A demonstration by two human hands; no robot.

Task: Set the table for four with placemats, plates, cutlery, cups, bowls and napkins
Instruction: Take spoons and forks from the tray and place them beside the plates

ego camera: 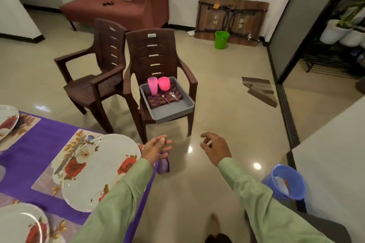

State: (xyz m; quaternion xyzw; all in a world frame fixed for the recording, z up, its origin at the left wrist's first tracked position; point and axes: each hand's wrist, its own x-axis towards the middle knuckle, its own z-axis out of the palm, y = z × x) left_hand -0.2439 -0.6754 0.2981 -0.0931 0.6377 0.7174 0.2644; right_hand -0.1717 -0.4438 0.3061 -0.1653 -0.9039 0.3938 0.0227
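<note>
Both hands are empty and reaching toward the tray (178,107) on the near chair (156,61): the left hand (157,147) has its fingers loosely spread, palm turned inward, and the right hand (216,149) has its fingers curled but parted, holding nothing. The step in hand looks like fetching the next pieces. The tray holds a pink cup (152,85), a pink bowl (164,83), a patterned cloth (158,100) that may be a napkin or mat, and a fork (165,98) and spoon (173,95) lying on it. To do it well, take the cup by its side wall, since it stands upright close against the bowl, and lift it straight up; pinch the cutlery by the handles so the cloth does not drag along. The tray overhangs the seat's front edge, so pressing down on its near rim could tip it. On the worktop (35,144), the plate (98,169) on its mat (75,138) juts close to the near edge, just beside the left sleeve, so that elbow needs care. A knife (69,156) lies left of that plate. The floor between worktop and chair is open; a blue bucket (286,181) stands to the right, near the right sleeve.
</note>
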